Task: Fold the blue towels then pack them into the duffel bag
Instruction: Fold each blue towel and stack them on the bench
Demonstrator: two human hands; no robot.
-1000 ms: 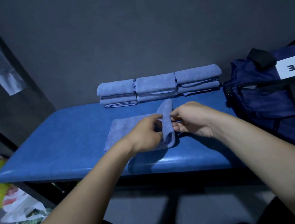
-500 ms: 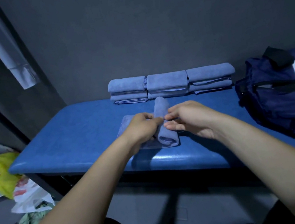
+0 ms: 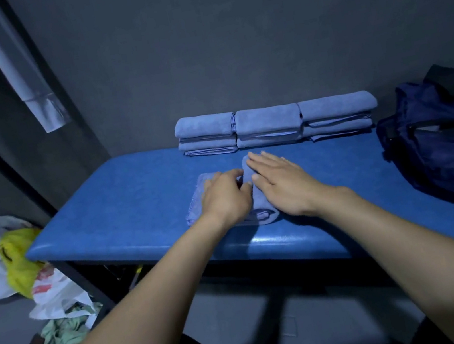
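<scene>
A blue towel [image 3: 263,214] lies on the blue padded table [image 3: 135,205], its right part folded over into a thick roll and its left part still flat. My left hand [image 3: 224,197] rests on the flat part, fingers and thumb curled against the roll's edge. My right hand [image 3: 282,183] presses flat on the roll with straight fingers. Three stacks of folded blue towels [image 3: 267,123] stand in a row against the back wall. The navy duffel bag [image 3: 442,154] sits on the table's right end, its top unzipped.
Plastic bags [image 3: 8,256] and loose cloth lie on the floor to the left of the table. A white garment [image 3: 25,85] hangs at the upper left. A dark wall runs right behind the stacked towels.
The raised fold of the towel has come down onto the table. My right hand let go of its pinch and flattened on the roll. The view shifted left.
</scene>
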